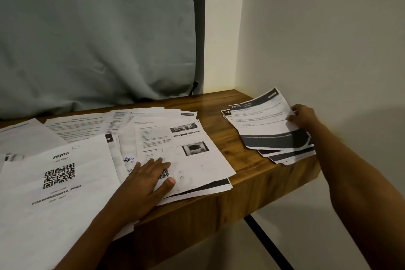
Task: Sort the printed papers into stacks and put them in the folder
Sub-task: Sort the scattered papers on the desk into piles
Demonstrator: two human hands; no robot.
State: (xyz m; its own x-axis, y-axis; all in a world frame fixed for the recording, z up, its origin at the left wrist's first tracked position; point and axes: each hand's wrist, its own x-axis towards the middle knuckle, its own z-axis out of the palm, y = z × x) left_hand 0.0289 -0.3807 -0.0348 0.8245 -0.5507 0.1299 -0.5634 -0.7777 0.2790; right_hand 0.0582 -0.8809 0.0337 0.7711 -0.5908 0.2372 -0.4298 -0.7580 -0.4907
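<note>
Wooden tabletop [221, 138], brown grain, thick front edge; every place below is given against it.

Left hand [149, 178]: the forearm reaches in over the tabletop's front edge. The palm is down and the fingers are straight, pressing flat on the loose papers [197, 160] at the tabletop's middle. One finger wears a ring [138, 173].

Right hand [303, 117]: the arm extends to the tabletop's far right corner. The fingers curl round the right edge of the banded stack [271, 129], gripping it.

Loose papers: white printed sheets, fanned and overlapping; the topmost carries small grey photographs.

Banded stack: sheets with dark bands across top and bottom, edges uneven, at the tabletop's right end, well apart from the loose papers.

QR-code sheet [59, 182]: headed "zepto", at the tabletop's left front.
</note>
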